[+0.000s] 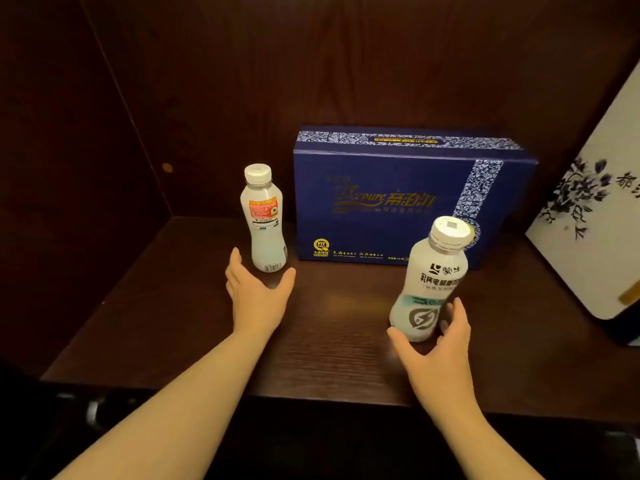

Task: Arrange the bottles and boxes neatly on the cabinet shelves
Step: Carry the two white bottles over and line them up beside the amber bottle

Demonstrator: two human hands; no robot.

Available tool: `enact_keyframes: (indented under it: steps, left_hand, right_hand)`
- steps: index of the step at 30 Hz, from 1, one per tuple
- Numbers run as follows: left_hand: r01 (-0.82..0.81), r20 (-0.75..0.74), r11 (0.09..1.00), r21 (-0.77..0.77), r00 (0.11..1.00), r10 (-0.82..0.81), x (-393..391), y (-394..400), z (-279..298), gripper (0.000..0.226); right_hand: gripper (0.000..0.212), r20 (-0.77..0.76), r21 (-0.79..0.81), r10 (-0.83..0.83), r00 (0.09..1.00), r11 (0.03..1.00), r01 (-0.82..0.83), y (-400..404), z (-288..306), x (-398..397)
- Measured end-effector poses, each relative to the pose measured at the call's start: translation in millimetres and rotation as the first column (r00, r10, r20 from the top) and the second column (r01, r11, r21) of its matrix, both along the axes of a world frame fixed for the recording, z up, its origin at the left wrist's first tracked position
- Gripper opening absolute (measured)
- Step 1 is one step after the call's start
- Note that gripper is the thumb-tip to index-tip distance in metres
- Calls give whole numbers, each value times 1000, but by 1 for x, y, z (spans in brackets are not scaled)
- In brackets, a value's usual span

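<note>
Head view: biggest worry is the navy cardboard gift box [398,202] standing at the back of the dark wood shelf [329,334]; nudge either white plastic bottle and it clips it. The right bottle [429,282] leans, right hand [436,344] spread around its base, barely touching; could topple. Left bottle [264,220] upright, left hand [258,296] open just below.

On the dark shelf [173,306], a blue box [398,199] stands at the back edge; the left hand [258,296] spreads just before one bottle [264,220], the right hand [438,344] cups another bottle [431,282] nearer the front edge
</note>
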State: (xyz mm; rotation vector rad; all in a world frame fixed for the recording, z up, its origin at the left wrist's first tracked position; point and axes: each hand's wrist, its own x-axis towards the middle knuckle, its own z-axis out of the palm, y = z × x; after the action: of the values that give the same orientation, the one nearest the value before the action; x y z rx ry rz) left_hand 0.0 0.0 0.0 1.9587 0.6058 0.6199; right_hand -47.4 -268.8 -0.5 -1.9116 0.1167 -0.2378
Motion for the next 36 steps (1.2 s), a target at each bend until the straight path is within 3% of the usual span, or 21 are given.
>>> enact_keyframes:
  steps: [4,7,20,27,36]
  left_hand:
    - [-36,46,999,-21,998,37,32,15,-1,114]
    - [-44,65,999,-24,997,46,47,21,-5,112]
    - [55,58,997,58,997,-58,46,20,-4,78]
    - [192,111,980,59,974,-198,-2,-38,10,74]
    - [439,187,896,72,876,-444,-45,-167,84,71]
  right_hand:
    - [113,75,36,-4,997,999,2,6,-8,21]
    - [100,104,29,-14,994,1000,11,11,-10,29]
    - [74,35,65,10,999,998,-12,6,-8,24]
    - [71,45,106,3,999,994,-8,-24,24,-1]
    - [62,179,88,-96,979,993,81,-124,101,-49]
